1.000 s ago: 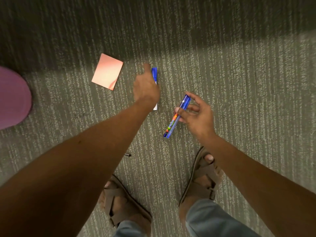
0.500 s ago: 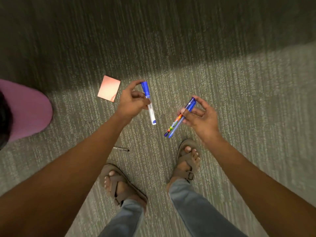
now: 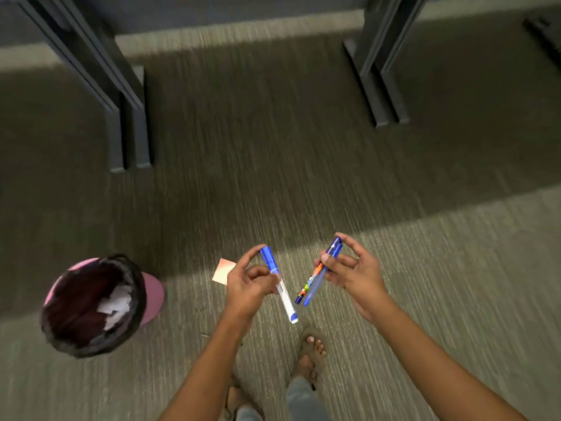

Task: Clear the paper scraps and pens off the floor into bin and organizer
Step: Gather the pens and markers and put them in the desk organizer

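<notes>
My left hand (image 3: 249, 284) grips a white marker with a blue cap (image 3: 280, 287), held off the carpet. My right hand (image 3: 353, 271) holds two blue pens (image 3: 317, 276) together, one with a coloured label. An orange sticky-note pad (image 3: 223, 270) lies on the carpet just left of my left hand, partly hidden by it. A pink bin (image 3: 151, 294) with a black liner stands at the left, with white paper scraps (image 3: 117, 305) inside. No organizer is in view.
Two pairs of dark grey desk legs (image 3: 127, 126) (image 3: 381, 86) stand on the carpet ahead. My sandalled feet (image 3: 311, 350) are below the hands. The image is slightly blurred.
My left hand picked the marker up off the carpet. Both hands rose with their pens, and the view lifted, bringing the bin and the desk legs into sight.
</notes>
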Available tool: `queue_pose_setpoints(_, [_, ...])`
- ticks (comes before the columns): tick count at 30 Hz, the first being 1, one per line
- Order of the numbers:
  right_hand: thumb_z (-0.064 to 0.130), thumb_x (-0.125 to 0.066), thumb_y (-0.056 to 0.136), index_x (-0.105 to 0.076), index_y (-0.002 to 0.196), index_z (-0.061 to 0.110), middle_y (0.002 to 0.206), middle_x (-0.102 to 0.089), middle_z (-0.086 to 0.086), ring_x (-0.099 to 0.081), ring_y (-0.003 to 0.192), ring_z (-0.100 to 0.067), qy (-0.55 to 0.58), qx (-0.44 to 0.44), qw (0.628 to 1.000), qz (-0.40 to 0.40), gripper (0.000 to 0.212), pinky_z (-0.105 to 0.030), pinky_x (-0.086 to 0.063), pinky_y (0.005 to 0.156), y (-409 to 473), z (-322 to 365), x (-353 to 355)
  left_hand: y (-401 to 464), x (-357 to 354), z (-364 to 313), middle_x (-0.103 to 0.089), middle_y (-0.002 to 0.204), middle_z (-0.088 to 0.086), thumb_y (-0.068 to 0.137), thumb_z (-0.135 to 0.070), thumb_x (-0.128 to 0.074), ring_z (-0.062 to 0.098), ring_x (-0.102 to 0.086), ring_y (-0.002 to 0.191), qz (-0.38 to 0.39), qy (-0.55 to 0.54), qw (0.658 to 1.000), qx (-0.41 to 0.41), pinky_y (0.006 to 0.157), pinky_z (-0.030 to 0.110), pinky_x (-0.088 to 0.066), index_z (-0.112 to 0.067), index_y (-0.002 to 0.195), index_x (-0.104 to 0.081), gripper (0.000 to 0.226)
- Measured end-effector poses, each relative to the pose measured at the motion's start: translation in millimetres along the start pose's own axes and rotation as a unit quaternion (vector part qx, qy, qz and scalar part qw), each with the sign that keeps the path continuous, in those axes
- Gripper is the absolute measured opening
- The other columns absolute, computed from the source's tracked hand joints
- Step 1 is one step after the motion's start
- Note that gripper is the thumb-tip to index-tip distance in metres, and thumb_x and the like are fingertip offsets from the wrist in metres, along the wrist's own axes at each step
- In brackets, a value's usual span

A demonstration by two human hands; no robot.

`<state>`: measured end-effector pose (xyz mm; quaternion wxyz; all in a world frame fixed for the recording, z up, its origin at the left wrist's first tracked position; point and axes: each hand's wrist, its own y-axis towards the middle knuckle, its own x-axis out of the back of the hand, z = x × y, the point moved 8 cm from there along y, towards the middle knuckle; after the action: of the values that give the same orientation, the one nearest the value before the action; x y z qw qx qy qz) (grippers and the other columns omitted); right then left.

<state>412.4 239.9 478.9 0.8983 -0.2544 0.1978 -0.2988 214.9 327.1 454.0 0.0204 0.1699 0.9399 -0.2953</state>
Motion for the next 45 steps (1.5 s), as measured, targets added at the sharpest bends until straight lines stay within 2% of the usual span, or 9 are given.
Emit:
queue_pose_setpoints(7, [-0.004,-0.070,0.083,-0.056,0.125,0.014,0.088,-0.073,-0.022,-0.075,0.076,-0.025,0.042,0.030,0.998,0.027,0.048,-0.031,-0.060,0.065,-103,126,-23,-104,-23,-160,-0.060,0.062,0.007,0.074,0.019,-0.064,0.012,-0.058,0.053,0.036,0.069,0.994,-0.076,0.050,0.026,-0.052,-0.012,0.124,-0.058,0.059])
queue_pose_setpoints(14, [-0.004,-0.069,0.083,-0.055,0.124,0.011,0.088,-0.072,-0.027,-0.073,0.072,-0.025,0.063,0.089,0.994,0.026,0.045,-0.032,-0.061,0.063,-151,202,-14,-142,-64,-261,-0.060,0.067,0.012,0.074,0.016,-0.068,0.018,-0.059,0.060,0.065,0.133,0.975,-0.165,0.050,0.026,-0.052,-0.015,0.122,-0.059,0.057])
queue_pose_setpoints(18, [-0.007,-0.070,0.080,-0.057,0.123,0.008,0.093,-0.070,-0.033,-0.074,0.073,-0.028,0.074,0.119,0.990,0.015,0.048,-0.032,-0.059,0.060,-156,239,-2,-148,-101,-294,-0.062,0.068,0.017,0.064,0.001,-0.072,0.023,-0.059,0.061,0.083,0.141,0.967,-0.197,0.050,0.028,-0.052,-0.017,0.120,-0.059,0.060])
queue_pose_setpoints(23, [-0.002,-0.076,0.072,-0.058,0.122,0.008,0.086,-0.074,-0.024,-0.075,0.077,-0.032,0.074,0.153,0.985,0.020,0.055,-0.034,-0.060,0.061,-159,292,18,-145,-149,-325,-0.065,0.067,0.015,0.072,0.014,-0.069,0.022,-0.062,0.059,0.109,0.170,0.954,-0.221,0.052,0.030,-0.053,-0.016,0.121,-0.059,0.058])
queue_pose_setpoints(30, [-0.004,-0.075,0.076,-0.058,0.122,0.013,0.093,-0.074,-0.025,-0.074,0.087,-0.037,0.060,0.175,0.983,0.021,0.053,-0.035,-0.061,0.061,-163,356,64,-139,-225,-359,-0.068,0.066,0.012,0.071,0.011,-0.069,0.023,-0.064,0.055,0.149,0.164,0.947,-0.233,0.052,0.030,-0.054,-0.022,0.117,-0.062,0.057])
queue_pose_setpoints(34, [-0.001,-0.080,0.067,-0.059,0.121,0.014,0.095,-0.073,-0.028,-0.074,0.087,-0.038,0.067,0.177,0.982,0.011,0.060,-0.036,-0.061,0.061,-159,384,97,-132,-266,-370,-0.068,0.066,0.013,0.061,0.001,-0.071,0.025,-0.063,0.052,0.184,0.156,0.947,-0.211,0.049,0.030,-0.052,-0.024,0.114,-0.065,0.059])
queue_pose_setpoints(36, [-0.002,-0.080,0.063,-0.060,0.119,0.013,0.095,-0.073,-0.029,-0.074,0.085,-0.039,0.079,0.181,0.980,-0.001,0.062,-0.037,-0.062,0.060,-150,399,115,-124,-289,-381,-0.067,0.067,0.015,0.060,0.000,-0.071,0.026,-0.062,0.053,0.204,0.162,0.942,-0.210,0.050,0.030,-0.053,-0.023,0.114,-0.065,0.059])
queue_pose_setpoints(40, [-0.012,-0.074,0.071,-0.062,0.118,0.010,0.095,-0.073,-0.030,-0.074,0.083,-0.041,0.099,0.183,0.978,-0.020,0.053,-0.036,-0.061,0.058,-122,430,147,-101,-331,-408,-0.070,0.070,0.016,0.064,0.000,-0.071,0.026,-0.063,0.056,0.219,0.188,0.932,-0.220,0.054,0.031,-0.055,-0.026,0.114,-0.064,0.057])
queue_pose_setpoints(45, [-0.009,-0.076,0.067,-0.061,0.118,0.013,0.096,-0.074,-0.026,-0.074,0.086,-0.038,0.103,0.179,0.978,-0.034,0.058,-0.036,-0.062,0.060,-77,471,177,-49,-380,-434,-0.069,0.071,0.015,0.061,-0.003,-0.074,0.027,-0.065,0.058,0.222,0.197,0.929,-0.220,0.057,0.031,-0.055,-0.025,0.116,-0.063,0.060])
